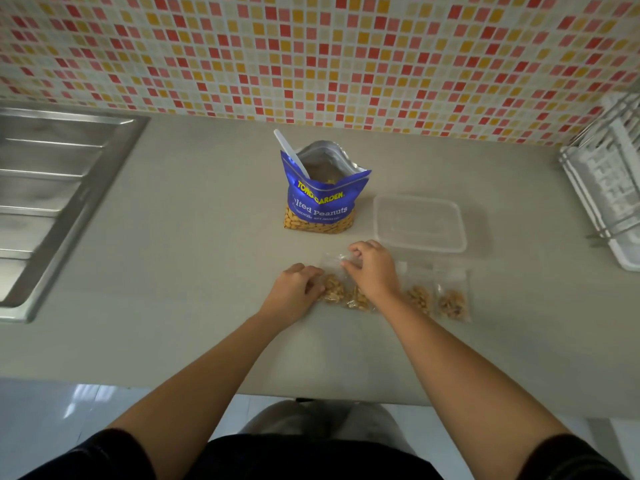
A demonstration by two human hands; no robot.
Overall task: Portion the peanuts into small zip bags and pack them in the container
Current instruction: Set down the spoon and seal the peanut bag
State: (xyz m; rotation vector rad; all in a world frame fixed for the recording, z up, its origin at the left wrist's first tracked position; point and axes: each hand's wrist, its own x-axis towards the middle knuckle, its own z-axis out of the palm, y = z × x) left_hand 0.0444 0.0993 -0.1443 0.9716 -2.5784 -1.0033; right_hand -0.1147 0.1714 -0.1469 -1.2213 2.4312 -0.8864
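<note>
Four small zip bags with peanuts lie in a row on the tabletop [173, 271], near edge; the leftmost zip bag [331, 289] is being worked. Left hand [294, 289] curled, fingertips pinning that bag's left side; right hand [372, 268] pinching its top strip, looks like sealing. Second bag [358, 299] is partly under the right wrist, the other two, third bag [419, 299] and fourth bag [452, 303], untouched to the right. Peanut pouch [323, 199] open, upright behind, white spoon [291, 152] inside. Clear container [419, 221] empty, just right of the pouch. To do it well: hold the bag flat, run the pinch along the whole strip, push air out, check closure before packing.
</note>
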